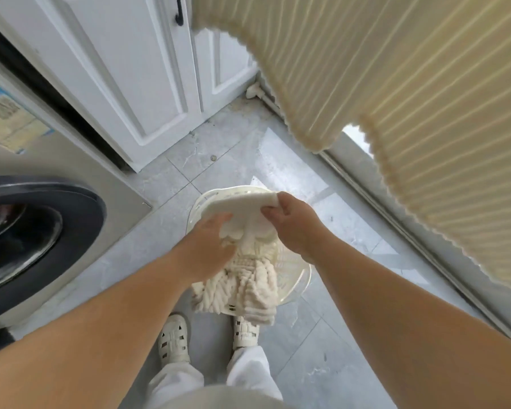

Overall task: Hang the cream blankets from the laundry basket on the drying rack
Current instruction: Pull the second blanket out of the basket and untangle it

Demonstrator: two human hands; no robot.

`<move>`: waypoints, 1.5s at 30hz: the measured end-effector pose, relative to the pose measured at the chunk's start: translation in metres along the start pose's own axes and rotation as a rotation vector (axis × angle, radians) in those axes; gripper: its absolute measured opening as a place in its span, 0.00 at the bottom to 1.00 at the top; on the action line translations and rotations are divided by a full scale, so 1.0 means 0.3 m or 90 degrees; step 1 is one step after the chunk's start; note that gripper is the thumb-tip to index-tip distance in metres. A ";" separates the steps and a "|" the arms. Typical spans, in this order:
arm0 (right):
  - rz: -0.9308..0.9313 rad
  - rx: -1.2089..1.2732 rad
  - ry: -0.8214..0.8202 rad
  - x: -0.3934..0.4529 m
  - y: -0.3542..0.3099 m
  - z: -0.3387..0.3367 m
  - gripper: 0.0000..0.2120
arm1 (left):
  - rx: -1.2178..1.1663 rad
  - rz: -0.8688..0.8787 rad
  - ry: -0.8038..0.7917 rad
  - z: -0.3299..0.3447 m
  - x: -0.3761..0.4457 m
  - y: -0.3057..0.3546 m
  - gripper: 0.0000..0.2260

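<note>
A cream ribbed blanket (248,284) is lifted partly out of the white laundry basket (303,277) on the floor, its lower part draped over the basket's near rim. My right hand (292,222) pinches its upper edge at the right. My left hand (207,246) grips the bunched cloth just left of it. Two more cream ribbed blankets (396,84) hang at the upper right; the rack that bears them is hidden.
A front-loading washing machine (42,225) stands at the left with its dark door. White cabinet doors (124,72) rise behind it. A sliding door track (396,214) runs along the right of the grey tiled floor. My feet in cream shoes (174,338) stand just before the basket.
</note>
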State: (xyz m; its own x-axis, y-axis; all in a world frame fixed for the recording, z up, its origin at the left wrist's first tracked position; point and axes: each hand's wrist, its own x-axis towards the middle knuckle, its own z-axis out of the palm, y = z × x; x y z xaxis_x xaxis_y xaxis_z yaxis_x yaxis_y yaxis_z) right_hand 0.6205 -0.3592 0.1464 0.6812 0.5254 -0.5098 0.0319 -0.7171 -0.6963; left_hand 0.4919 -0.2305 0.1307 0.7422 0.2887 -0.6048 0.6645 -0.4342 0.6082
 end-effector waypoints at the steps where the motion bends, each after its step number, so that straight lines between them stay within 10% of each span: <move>1: -0.018 0.005 0.000 -0.035 -0.043 -0.031 0.10 | 0.008 0.008 0.010 -0.018 -0.021 0.037 0.29; 13: -0.177 0.251 0.102 -0.425 -0.548 -0.338 0.15 | 0.105 -0.047 -0.023 -0.243 -0.287 0.285 0.48; 22: -0.234 0.286 0.157 -0.494 -0.677 -0.461 0.10 | -0.105 0.045 0.113 -0.375 -0.385 0.444 0.10; 32: 0.041 -0.132 0.123 -0.484 -0.568 -0.438 0.16 | -0.420 0.223 0.006 -0.537 -0.501 0.576 0.10; 36: -0.083 0.120 0.061 -0.532 -0.631 -0.427 0.26 | -0.376 0.230 -0.024 -0.520 -0.518 0.611 0.07; 40: -0.174 -0.018 0.034 -0.562 -0.705 -0.364 0.35 | -0.359 0.237 -0.046 -0.491 -0.536 0.641 0.11; 45: -0.204 -0.014 0.216 -0.569 -0.737 -0.328 0.16 | -0.394 0.267 -0.120 -0.534 -0.551 0.624 0.08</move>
State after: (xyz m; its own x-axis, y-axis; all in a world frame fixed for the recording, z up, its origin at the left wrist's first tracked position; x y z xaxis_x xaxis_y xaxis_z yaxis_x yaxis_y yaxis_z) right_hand 0.5692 -0.3355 0.4372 0.8351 0.5450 -0.0745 0.2923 -0.5543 -0.7793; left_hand 0.5077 -0.2227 0.4269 0.9521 0.0305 -0.3042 0.3001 0.0980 0.9489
